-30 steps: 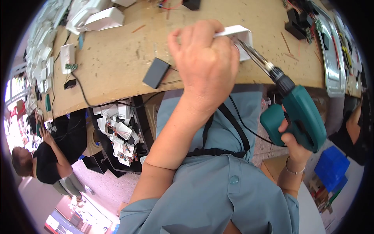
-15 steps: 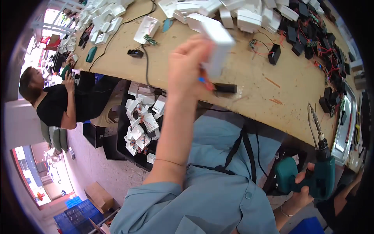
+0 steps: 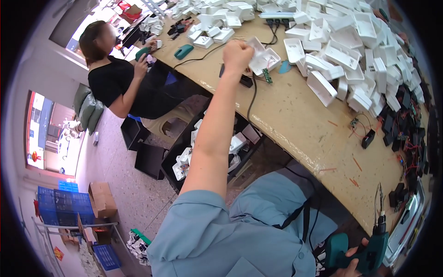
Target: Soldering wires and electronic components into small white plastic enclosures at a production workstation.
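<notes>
My left hand (image 3: 237, 56) is stretched far out over the table with its fingers curled closed. Right beside its fingers is an open white plastic casing (image 3: 266, 60); whether the fingers grip any part of it is hidden. A green circuit board (image 3: 267, 76) lies against the casing's near edge. Close to my wrist rests a small black box (image 3: 246, 81), and a dark piece (image 3: 222, 70) shows on the wrist's other side. Low at the right, my right hand (image 3: 353, 263) grips a green soldering gun (image 3: 379, 247), its metal tip pointing up.
White casings (image 3: 341, 54) are heaped along the far side, with black boxes and red wires (image 3: 406, 138) at the right. A black cable (image 3: 253, 99) crosses the table edge (image 3: 295, 157). Below stands a black crate (image 3: 249, 161) of white parts. A co-worker (image 3: 115, 85) sits at the left.
My left hand has moved away to the far left of the table; the white casing it held up no longer shows clearly in it. The view has swung left. My right hand keeps the soldering gun.
</notes>
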Available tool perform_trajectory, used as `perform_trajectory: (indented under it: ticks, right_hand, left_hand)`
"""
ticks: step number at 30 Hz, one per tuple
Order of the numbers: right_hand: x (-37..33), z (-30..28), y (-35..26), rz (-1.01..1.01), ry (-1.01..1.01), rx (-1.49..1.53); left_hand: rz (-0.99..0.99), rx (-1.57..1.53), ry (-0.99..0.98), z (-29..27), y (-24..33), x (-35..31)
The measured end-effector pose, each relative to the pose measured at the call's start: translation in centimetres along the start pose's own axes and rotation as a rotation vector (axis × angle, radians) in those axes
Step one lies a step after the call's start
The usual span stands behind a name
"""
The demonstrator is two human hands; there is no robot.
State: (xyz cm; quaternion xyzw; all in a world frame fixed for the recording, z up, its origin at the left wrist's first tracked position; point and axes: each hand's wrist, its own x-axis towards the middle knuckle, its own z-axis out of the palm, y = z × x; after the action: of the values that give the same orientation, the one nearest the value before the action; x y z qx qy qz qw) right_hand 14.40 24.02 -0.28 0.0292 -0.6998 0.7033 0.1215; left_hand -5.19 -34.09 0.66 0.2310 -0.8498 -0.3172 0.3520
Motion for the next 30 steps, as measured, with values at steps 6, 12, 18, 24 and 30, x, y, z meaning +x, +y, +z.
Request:
perform_trajectory:
  ticks: [6,12,18,24,30]
  right_hand:
    - [-0.8,-3.4,2.5,-0.079,-0.025,-0.042]
    - [-0.1,-0.4,0.8,-0.036,-0.087,-0.056]
    - [-0.5,-0.4,0.2,-0.028,-0.089,-0.003]
    - [-1.0,-0.4,-0.2,-0.027,-0.047,0.031]
    - [-1.1,-0.6,0.0,-0.014,-0.003,0.031]
  left_hand:
    - [-0.383,0.077,-0.124,0.0,-0.8,0.4]
    - [0.402,0.230,0.280,2.1,0.9,-1.8]
    - [0.875,-0.045,-0.299,7.3,9.2,-6.3]
    - [1.157,0.273,-0.147,9.1,10.8,-8.4]
    - [0.657,-0.044,-0.311,6.1,14.1,-10.5]
